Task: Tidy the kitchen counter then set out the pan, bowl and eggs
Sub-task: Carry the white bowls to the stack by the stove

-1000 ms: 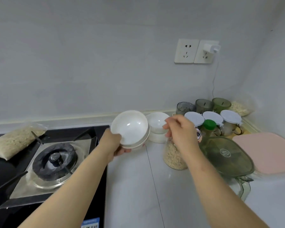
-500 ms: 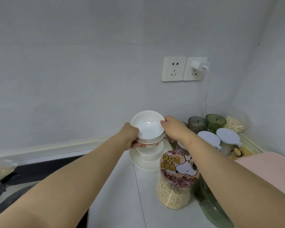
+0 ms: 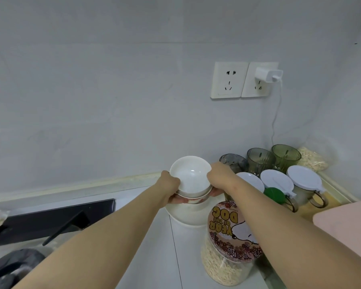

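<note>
Two small white bowls (image 3: 191,178), nested, sit over the wide bowl (image 3: 186,217) on the table (image 3: 158,257), at 11 o'clock from the oat jar (image 3: 231,251). Left grip (image 3: 169,188) & right grip (image 3: 219,178) clasp the stack at 9 & 3 o'clock. Lower it level & slow; let go once rims seat.

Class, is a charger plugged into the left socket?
No, the left socket is bare; the white charger sits in the right socket.

A: Hands?
B: Left hand (image 3: 168,189) and right hand (image 3: 220,177) both grip a stack of small white ceramic bowls (image 3: 191,176), one each side, fingers under the bottom one.
A: Where?
B: Over a wider white dish (image 3: 186,216) on the pale counter (image 3: 154,257), just behind a clear oat-filled jar (image 3: 225,265) with a printed lid.
</note>
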`<state>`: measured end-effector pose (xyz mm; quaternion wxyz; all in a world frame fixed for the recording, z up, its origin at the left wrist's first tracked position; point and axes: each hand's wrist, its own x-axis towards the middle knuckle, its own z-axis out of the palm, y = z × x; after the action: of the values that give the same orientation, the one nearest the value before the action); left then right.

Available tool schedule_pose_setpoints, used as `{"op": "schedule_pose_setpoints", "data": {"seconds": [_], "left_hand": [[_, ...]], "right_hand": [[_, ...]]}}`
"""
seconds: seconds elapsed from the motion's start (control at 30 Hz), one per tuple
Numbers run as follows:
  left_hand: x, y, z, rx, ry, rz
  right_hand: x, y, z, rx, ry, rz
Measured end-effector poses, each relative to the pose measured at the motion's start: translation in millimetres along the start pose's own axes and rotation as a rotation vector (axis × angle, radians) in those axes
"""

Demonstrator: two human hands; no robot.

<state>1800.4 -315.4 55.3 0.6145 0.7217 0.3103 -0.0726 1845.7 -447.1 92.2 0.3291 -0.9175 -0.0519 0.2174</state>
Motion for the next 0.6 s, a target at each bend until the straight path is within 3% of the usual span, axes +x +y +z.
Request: {"op": "schedule_pose_setpoints", "data": {"seconds": [0.43,0.6], "left_hand": [[-2.1,-8.6,4.0,0.038,-0.041,-0.011],[-9.2,-8.3,-1.5,-0.052,-0.150,-0.064]], "right_hand": [[12.7,14.3,13.1,-0.021,0.046,-0.001],[13.7,16.0,13.5,-0.052,0.052,0.005]]}}
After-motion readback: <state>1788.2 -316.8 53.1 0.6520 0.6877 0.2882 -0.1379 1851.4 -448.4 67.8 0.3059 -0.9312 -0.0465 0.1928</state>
